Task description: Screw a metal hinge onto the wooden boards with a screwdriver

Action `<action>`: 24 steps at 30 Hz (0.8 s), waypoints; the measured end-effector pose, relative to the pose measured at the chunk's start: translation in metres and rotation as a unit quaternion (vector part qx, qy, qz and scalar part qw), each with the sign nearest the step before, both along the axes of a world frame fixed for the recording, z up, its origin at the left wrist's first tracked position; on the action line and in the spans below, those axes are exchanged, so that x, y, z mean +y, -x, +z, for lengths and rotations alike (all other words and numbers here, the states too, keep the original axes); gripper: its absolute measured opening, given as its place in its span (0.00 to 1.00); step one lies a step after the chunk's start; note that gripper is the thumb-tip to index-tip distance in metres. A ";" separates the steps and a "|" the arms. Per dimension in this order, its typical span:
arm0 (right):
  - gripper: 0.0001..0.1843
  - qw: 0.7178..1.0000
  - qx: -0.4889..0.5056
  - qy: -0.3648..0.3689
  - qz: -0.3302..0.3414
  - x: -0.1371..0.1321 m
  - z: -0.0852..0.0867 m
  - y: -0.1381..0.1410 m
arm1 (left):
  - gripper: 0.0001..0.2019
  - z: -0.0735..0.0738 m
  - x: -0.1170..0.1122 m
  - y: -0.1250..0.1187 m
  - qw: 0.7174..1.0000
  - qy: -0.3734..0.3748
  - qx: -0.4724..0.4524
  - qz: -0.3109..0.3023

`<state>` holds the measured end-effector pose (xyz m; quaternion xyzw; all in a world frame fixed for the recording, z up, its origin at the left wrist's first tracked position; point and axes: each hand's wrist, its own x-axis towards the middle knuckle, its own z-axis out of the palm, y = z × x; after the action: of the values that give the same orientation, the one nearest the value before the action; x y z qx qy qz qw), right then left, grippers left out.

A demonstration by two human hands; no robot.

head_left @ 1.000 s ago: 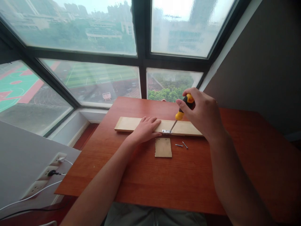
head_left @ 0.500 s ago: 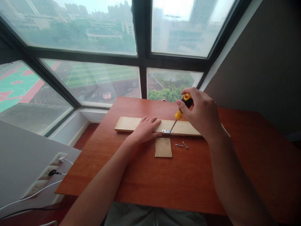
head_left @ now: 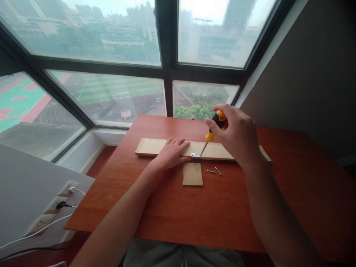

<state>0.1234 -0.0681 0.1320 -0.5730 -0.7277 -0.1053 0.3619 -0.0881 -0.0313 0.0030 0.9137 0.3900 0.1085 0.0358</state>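
Observation:
A long pale wooden board (head_left: 150, 147) lies across the table. My left hand (head_left: 172, 152) rests flat on it, fingers stretched over the top and thumb along the front edge. Just right of that thumb, a small silver hinge (head_left: 196, 155) sits at the board's front edge. My right hand (head_left: 239, 131) is closed round the handle of a yellow-and-black screwdriver (head_left: 209, 136). The tilted shaft reaches down to the hinge's right end; the tip is too small to make out clearly. In front lie a small wooden plate (head_left: 192, 176) with two holes and two loose screws (head_left: 211, 171).
The reddish-brown table (head_left: 167, 215) has its left edge near a wall with sockets (head_left: 52, 204) and plugged-in cables. Behind it stand large windows with dark frames (head_left: 167, 55). A grey wall (head_left: 311, 74) rises at the right.
My right hand and the screwdriver handle have shifted slightly left, and the thumb lies differently on the handle. My left hand, the board and the screws stay as they were.

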 end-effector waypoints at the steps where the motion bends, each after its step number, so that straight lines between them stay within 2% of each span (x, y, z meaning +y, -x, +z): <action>1: 0.15 1.000 0.000 0.004 0.000 -0.001 0.000 0.000 | 0.27 0.000 0.000 0.000 1.000 -0.001 0.001 0.000; 6: 0.23 0.997 0.032 0.031 0.065 -0.003 0.000 -0.001 | 0.28 -0.003 0.001 0.000 1.000 -0.006 0.000 0.004; 8: 0.23 0.995 0.041 0.031 0.090 -0.002 0.000 -0.002 | 0.28 -0.004 0.002 0.000 1.000 -0.006 0.000 0.004; 12: 0.16 0.998 0.024 0.004 0.062 0.000 -0.001 -0.002 | 0.28 -0.004 0.002 0.001 1.000 -0.006 -0.004 0.001; 15: 0.16 0.999 0.015 -0.003 0.037 0.001 0.000 -0.003 | 0.28 -0.004 0.001 0.001 1.000 -0.004 -0.006 0.004; 20: 0.23 0.994 0.052 0.023 0.093 -0.002 0.003 -0.004 | 0.29 -0.005 0.002 0.001 1.000 -0.001 -0.002 0.008; 24: 0.16 0.996 0.054 0.021 0.074 -0.001 0.002 -0.005 | 0.29 -0.004 0.002 0.001 1.000 -0.003 -0.001 0.005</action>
<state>0.1282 -0.0691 0.1339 -0.5299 -0.7494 -0.0316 0.3957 -0.0889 -0.0296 -0.0013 0.9116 0.3945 0.1103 0.0328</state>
